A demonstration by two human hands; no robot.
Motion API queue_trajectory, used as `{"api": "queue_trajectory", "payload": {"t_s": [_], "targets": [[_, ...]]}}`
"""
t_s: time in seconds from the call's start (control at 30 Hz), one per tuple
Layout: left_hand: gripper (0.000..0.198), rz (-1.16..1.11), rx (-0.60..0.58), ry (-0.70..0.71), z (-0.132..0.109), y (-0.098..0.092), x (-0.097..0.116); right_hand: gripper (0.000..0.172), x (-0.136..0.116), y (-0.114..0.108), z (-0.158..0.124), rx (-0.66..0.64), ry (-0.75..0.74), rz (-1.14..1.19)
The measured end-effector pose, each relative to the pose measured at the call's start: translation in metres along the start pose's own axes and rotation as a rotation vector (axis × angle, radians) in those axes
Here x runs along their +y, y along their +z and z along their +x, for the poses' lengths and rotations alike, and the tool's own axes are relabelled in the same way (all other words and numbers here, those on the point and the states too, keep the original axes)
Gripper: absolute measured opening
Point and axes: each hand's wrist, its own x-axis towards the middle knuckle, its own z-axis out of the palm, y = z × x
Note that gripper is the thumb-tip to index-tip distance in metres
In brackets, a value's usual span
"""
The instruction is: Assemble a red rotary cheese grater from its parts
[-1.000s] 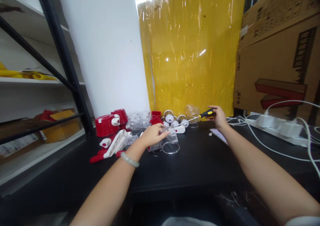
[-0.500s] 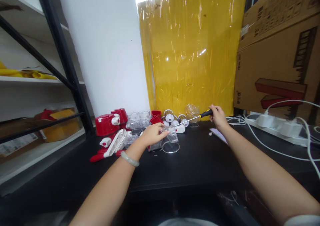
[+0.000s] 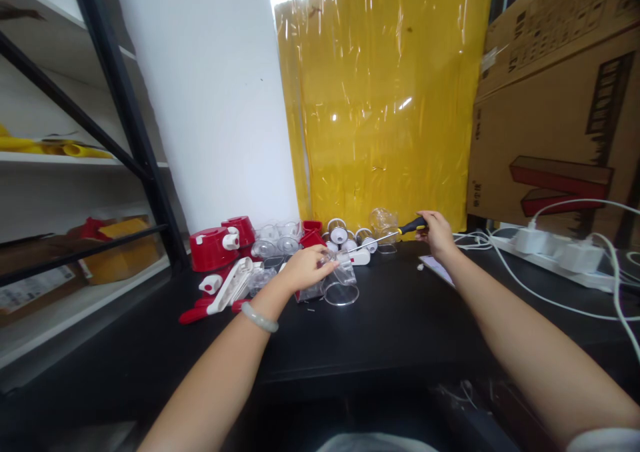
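Note:
My left hand (image 3: 306,269) is closed round a clear plastic part (image 3: 345,272) with a round, open rim, held low over the black table. My right hand (image 3: 436,233) grips the end of a screwdriver (image 3: 413,226) with a black and yellow handle, its fingers straighter along the handle. The long metal shaft slants down to the left, and its tip meets the clear part close to my left fingers. Exactly where the tip sits is too small to make out. Behind the shaft lie a white piece with a red mark (image 3: 360,257) and several white-capped cylinders (image 3: 337,231).
Red housings (image 3: 210,250), clear cups (image 3: 289,237) and white and red handles (image 3: 230,289) crowd the table's left. A phone-like flat object (image 3: 438,270) lies by my right wrist. White cables and a power strip (image 3: 555,259) are at right, before a large cardboard box (image 3: 550,125).
The fingers of my right hand have loosened and straightened a little on the screwdriver's handle. My left hand and the clear part stay in place.

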Motion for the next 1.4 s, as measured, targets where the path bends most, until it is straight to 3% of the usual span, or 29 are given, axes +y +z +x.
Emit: {"api": "queue_trajectory", "payload": {"t_s": [0.17, 0.43, 0.73, 1.0, 1.2, 1.4], "targets": [[0.051, -0.001, -0.007, -0.006, 0.0000, -0.0004, -0.0001, 0.046, 0.0041, 0.0006, 0.0007, -0.006, -0.066, -0.035], [0.051, -0.011, -0.007, -0.013, -0.0001, -0.0013, 0.0007, 0.030, 0.0053, -0.0036, 0.0029, -0.028, -0.002, -0.009], [0.050, -0.006, -0.011, -0.013, -0.0005, -0.0008, 0.0006, 0.025, 0.0031, -0.0016, 0.0031, 0.005, 0.019, -0.001], [0.050, -0.025, -0.004, -0.015, -0.0006, -0.0015, 0.0012, 0.048, 0.0077, -0.0006, 0.0022, -0.002, -0.089, -0.068], [0.049, -0.025, -0.008, -0.020, -0.0008, -0.0034, 0.0038, 0.029, 0.0033, -0.0016, 0.0018, -0.004, 0.014, 0.023], [0.051, -0.022, -0.004, -0.014, -0.0007, -0.0022, 0.0023, 0.028, 0.0031, -0.0035, 0.0026, -0.034, 0.007, 0.021]]}}
